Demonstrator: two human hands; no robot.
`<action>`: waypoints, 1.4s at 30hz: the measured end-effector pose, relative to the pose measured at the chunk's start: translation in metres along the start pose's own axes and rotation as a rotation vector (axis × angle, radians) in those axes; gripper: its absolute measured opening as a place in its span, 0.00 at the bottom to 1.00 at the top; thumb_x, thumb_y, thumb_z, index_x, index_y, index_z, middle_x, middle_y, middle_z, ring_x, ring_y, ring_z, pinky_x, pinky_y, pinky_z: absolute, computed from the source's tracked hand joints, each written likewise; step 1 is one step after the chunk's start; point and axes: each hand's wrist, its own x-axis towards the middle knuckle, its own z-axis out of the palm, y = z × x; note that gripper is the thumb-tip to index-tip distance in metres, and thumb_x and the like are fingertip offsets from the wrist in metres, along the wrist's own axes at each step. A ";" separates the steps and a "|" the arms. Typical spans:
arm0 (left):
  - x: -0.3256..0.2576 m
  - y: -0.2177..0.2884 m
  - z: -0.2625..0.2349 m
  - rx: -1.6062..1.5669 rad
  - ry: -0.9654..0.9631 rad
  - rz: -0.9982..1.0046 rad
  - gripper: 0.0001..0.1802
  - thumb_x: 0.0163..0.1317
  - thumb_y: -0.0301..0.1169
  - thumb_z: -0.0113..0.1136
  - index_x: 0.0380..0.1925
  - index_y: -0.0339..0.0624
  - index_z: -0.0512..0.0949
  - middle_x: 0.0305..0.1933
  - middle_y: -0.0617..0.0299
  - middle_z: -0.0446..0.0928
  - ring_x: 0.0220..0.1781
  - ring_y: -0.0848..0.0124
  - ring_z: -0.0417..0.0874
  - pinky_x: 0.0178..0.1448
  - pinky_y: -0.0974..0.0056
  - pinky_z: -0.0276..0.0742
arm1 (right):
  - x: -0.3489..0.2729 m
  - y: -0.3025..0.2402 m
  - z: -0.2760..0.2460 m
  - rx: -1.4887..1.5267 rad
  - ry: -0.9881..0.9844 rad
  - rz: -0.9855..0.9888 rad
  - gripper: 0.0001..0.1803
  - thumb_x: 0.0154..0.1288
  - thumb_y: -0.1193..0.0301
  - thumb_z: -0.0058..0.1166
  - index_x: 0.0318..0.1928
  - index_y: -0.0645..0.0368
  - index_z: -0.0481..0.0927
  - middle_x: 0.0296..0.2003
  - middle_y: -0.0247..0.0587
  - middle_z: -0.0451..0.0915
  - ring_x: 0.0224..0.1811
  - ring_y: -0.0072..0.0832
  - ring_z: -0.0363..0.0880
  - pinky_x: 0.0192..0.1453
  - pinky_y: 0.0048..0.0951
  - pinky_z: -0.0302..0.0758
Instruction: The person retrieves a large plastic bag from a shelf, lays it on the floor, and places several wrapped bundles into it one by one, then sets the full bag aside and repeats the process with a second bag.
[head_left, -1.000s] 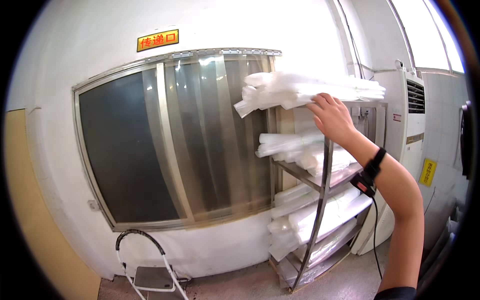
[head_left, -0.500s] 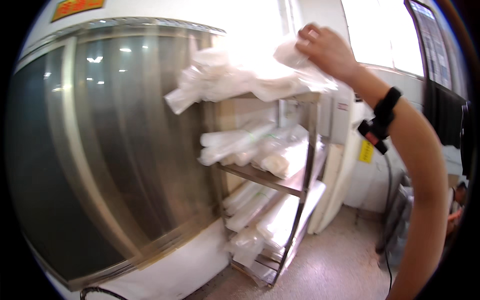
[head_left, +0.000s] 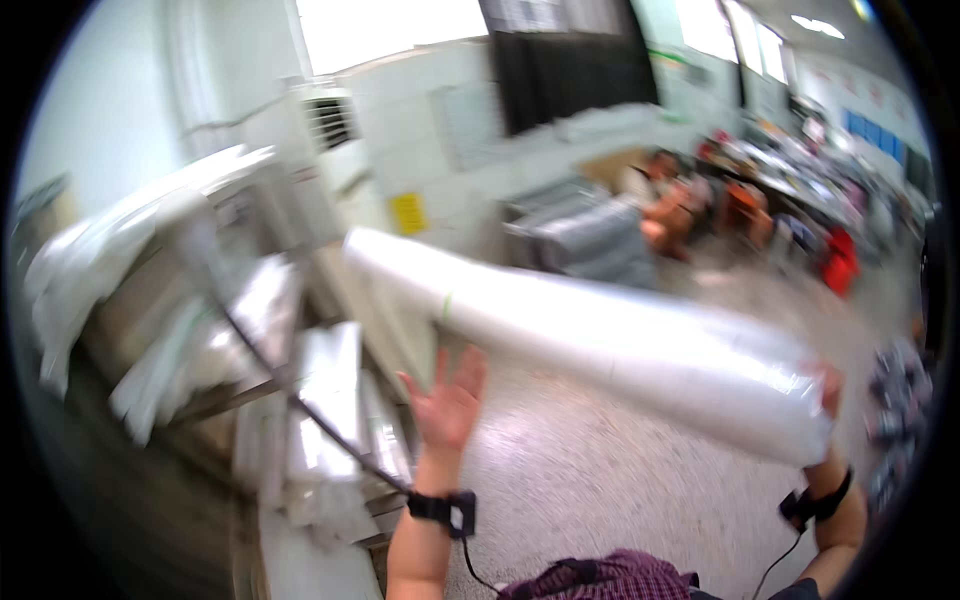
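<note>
Grip: your right hand (head_left: pixel 826 388) clamps one end of the long plastic-wrapped roll (head_left: pixel 600 335); your left hand (head_left: pixel 447 405) is spread open just under it.
Roll: in mid-air beside the shelf rack (head_left: pixel 290 400).
Risk: held one-handed, its far end could sag or hit the rack.

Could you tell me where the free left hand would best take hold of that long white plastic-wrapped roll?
Probably from below, near the far end: the roll lies almost level, the right hand has only its near end, and the left hand is open, palm up, just beneath it.
</note>
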 end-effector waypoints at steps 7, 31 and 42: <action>-0.037 -0.299 -0.171 0.479 0.733 -0.558 0.38 0.64 0.59 0.37 0.65 0.41 0.58 0.65 0.50 0.64 0.62 0.50 0.67 0.67 0.50 0.63 | -0.186 -0.057 -0.150 0.072 -0.378 0.290 0.08 0.48 0.66 0.59 0.30 0.47 0.76 0.42 0.34 0.74 0.41 0.32 0.73 0.43 0.31 0.75; 0.245 -1.057 -0.003 0.798 -0.473 -1.556 0.34 0.63 0.47 0.55 0.64 0.42 0.60 0.64 0.56 0.66 0.67 0.67 0.63 0.67 0.61 0.59 | -0.390 0.375 -0.269 -0.700 0.110 2.045 0.19 0.60 0.66 0.55 0.47 0.65 0.74 0.41 0.49 0.76 0.47 0.44 0.74 0.54 0.38 0.69; 0.176 -1.039 -0.248 1.622 -1.127 -2.570 0.38 0.51 0.59 0.61 0.53 0.41 0.73 0.42 0.48 0.80 0.42 0.55 0.81 0.49 0.59 0.76 | -0.624 0.417 -0.233 0.178 -0.514 2.623 0.26 0.57 0.54 0.58 0.41 0.69 0.78 0.39 0.57 0.80 0.42 0.48 0.78 0.48 0.41 0.73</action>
